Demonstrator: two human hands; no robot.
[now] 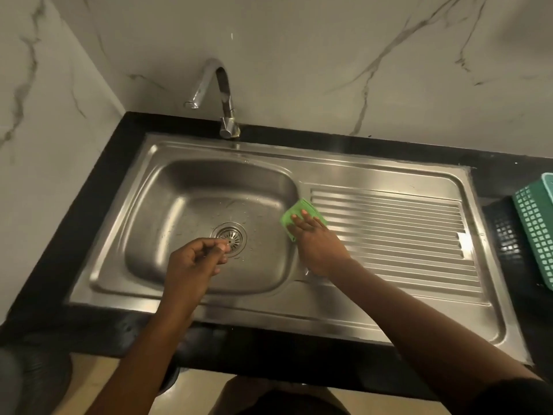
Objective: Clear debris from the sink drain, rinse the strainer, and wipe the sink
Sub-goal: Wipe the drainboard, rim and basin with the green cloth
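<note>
White marble-patterned wall panels [299,55] back a black stone counter [89,205], into which a stainless-steel sink [269,313] is set with its long axis running left to right. The basin lies on the left and a ribbed steel drainboard [389,229] on the right. A curved chrome tap [223,94] stands at the far edge; no water is seen running.

The round perforated metal strainer [232,235] sits seated in the drain at the basin floor. No debris is visible on it at this resolution.

The left hand [191,265] hovers just near and left of the strainer, fingers curled with the tips drawn to the thumb. Nothing can be made out between them.

The right hand [317,247] lies flat, fingers straight, pressing a folded green cloth [291,215] against the basin's right rim, where it meets the drainboard.

Assessment: wiping appears to be the step in hand. The cloth sits right of the strainer, so the basin floor lies to its left and below; the right hand is the one placed to sweep it.

A teal lattice plastic basket [535,223] stands at the far right. No brand, label or legible writing is found.
</note>
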